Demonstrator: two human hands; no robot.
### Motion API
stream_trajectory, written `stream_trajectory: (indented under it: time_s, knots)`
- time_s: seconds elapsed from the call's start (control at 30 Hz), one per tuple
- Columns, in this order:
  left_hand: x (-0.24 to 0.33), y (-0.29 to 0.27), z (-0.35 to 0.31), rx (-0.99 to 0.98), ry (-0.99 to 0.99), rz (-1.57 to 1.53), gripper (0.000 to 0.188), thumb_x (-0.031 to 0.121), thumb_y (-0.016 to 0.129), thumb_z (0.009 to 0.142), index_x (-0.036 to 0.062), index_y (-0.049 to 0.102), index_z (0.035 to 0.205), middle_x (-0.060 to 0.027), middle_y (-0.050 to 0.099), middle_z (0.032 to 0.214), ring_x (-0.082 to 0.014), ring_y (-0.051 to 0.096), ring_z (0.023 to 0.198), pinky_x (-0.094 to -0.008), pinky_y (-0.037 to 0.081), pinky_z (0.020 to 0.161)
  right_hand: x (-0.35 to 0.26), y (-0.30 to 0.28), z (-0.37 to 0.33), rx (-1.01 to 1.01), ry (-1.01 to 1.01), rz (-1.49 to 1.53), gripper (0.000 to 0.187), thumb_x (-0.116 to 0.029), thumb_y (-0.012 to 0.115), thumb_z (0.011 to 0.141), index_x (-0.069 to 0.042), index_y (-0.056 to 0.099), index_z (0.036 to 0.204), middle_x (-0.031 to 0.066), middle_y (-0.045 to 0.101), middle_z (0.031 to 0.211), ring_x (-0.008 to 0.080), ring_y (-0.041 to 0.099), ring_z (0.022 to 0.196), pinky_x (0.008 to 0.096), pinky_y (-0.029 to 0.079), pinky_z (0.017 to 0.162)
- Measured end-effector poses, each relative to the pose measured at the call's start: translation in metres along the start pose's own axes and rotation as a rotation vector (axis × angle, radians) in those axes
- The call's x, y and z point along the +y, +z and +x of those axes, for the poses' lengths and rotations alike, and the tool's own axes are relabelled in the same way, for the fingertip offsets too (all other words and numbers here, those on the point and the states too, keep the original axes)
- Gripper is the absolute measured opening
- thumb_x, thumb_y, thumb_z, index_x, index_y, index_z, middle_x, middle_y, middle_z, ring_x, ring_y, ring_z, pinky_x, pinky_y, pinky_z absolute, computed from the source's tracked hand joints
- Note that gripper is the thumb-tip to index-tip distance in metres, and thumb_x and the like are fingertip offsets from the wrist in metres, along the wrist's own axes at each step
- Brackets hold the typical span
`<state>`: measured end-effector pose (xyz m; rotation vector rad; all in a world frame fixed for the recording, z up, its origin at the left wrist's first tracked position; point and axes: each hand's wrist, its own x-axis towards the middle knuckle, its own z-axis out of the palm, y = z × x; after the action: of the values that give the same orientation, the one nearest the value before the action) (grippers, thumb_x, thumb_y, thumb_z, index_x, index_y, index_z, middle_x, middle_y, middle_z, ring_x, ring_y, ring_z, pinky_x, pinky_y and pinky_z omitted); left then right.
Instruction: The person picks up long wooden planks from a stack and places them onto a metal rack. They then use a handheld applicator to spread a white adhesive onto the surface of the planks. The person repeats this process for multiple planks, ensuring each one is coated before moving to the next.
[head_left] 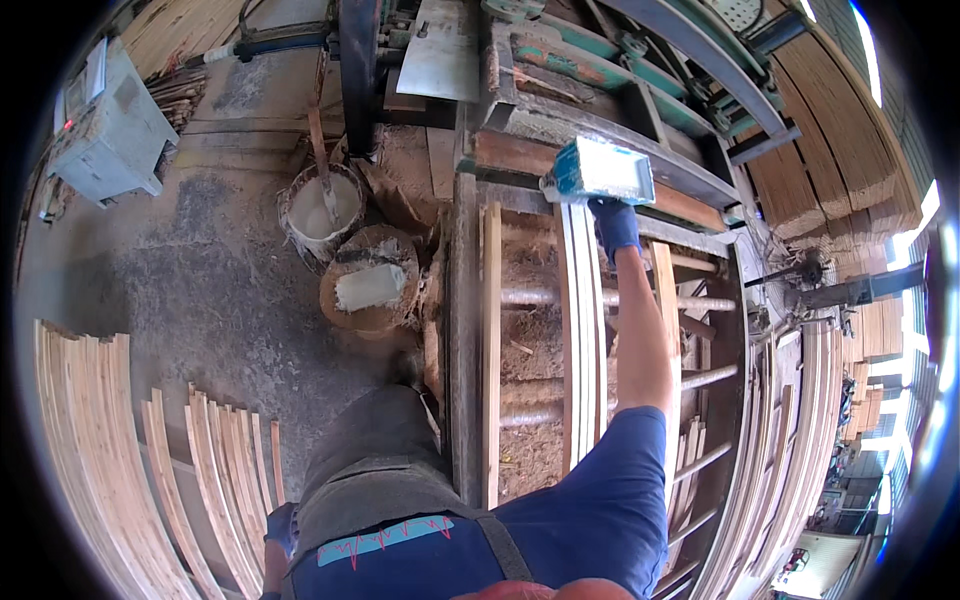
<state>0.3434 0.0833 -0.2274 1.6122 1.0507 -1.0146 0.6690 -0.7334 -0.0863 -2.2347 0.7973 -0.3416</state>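
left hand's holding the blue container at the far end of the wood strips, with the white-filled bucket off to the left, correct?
Wrong hand: the head view shows the right hand holding the blue container at the far end of the wood strips, with the white-filled bucket off to the left.

From my remote post I see a woodworking shop: long boards (pixel 85 425) in rows, stacked planks (pixel 825 145), a green-painted machine frame (pixel 560 52), metal rollers (pixel 530 414) over sawdust (pixel 525 462), and a white-crusted bucket (pixel 290 218) on a stained floor (pixel 200 280).
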Motion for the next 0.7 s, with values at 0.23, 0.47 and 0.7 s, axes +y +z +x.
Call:
stream_trajectory:
  time_s: [0.23, 0.47, 0.7]
  knots:
    - [0.018, -0.035, 0.04, 0.062, -0.147, -0.108, 0.025, 0.028, 0.062, 0.085, 0.008, 0.063, 0.1, -0.0058, 0.063, 0.078, -0.02, 0.061, 0.065, -0.0349, 0.049, 0.055, -0.038, 0.027, 0.031, 0.067, 0.183, 0.222, 0.02, -0.03, 0.066, 0.091, -0.01, 0.067, 0.086, 0.0007, 0.05, 0.055, 0.0127, 0.046, 0.042, 0.0312, 0.037, 0.04]
    - [0.094, -0.067, 0.101, -0.191, -0.128, 0.117, 0.016, 0.029, 0.059, 0.094, 0.0164, 0.06, 0.084, 0.0009, 0.054, 0.064, -0.014, 0.05, 0.051, -0.0284, 0.039, 0.046, -0.073, -0.016, -0.086, -0.011, 0.201, 0.317, 0.01, -0.014, 0.062, 0.093, -0.012, 0.065, 0.103, -0.0001, 0.06, 0.081, 0.0084, 0.051, 0.068, 0.027, 0.041, 0.056]
    - [0.232, -0.112, 0.223, -0.3, -0.03, -0.093, 0.04, 0.044, 0.05, 0.098, 0.0137, 0.062, 0.121, -0.0066, 0.07, 0.11, -0.0202, 0.065, 0.088, -0.0379, 0.049, 0.08, -0.144, 0.088, -0.237, 0.004, 0.018, 0.433, 0.049, -0.024, 0.055, 0.097, -0.003, 0.042, 0.139, 0.0067, 0.062, 0.121, 0.0184, 0.059, 0.107, 0.0345, 0.051, 0.087]
